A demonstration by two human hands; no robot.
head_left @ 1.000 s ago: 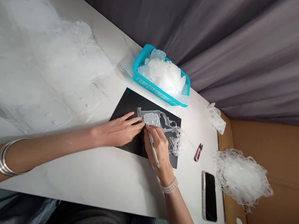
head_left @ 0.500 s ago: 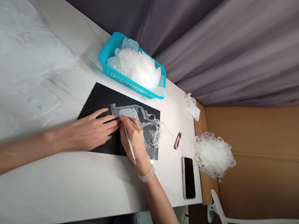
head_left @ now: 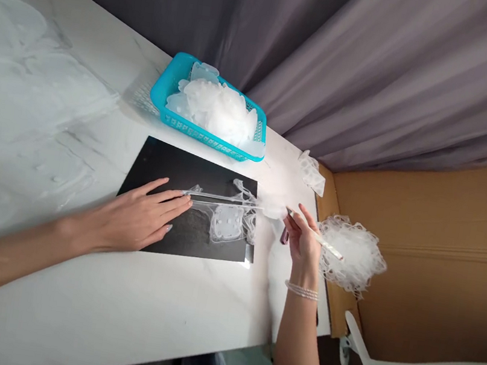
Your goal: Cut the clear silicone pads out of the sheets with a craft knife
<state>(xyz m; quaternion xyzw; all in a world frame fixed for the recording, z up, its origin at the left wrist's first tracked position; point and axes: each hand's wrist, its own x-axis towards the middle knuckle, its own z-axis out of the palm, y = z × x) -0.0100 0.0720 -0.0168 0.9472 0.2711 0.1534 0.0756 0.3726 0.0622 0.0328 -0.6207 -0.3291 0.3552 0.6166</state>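
Note:
My left hand [head_left: 150, 211] lies flat with its fingers stretched out on the black mat [head_left: 189, 241]. Its fingertips press down one end of a clear, rubbery sheet of trim. From there thin stretched strands [head_left: 227, 199] run taut toward my right hand [head_left: 307, 241], which is closed around a slim white pen-shaped tool [head_left: 328, 246]. A blurred translucent piece [head_left: 274, 205] is at the tool's tip, beside my right fingers; whether the fingers also pinch it I cannot tell. Between the hands, a rounded translucent piece [head_left: 227, 223] with small bumps rests on the mat, with curled trim around it.
Behind the mat stands a blue basket [head_left: 204, 137] heaped with translucent pieces. Many clear pieces [head_left: 33, 84] cover the table's left side. To the right are a tangled heap of clear trim [head_left: 354, 257], a crumpled clear scrap [head_left: 311, 171] and pink snips [head_left: 284, 235], partly hidden.
My right hand has moved right, away from the left fingertips, stretching the clear trim between them. The rounded piece has shifted right and nearer. My left hand stays nearly in place.

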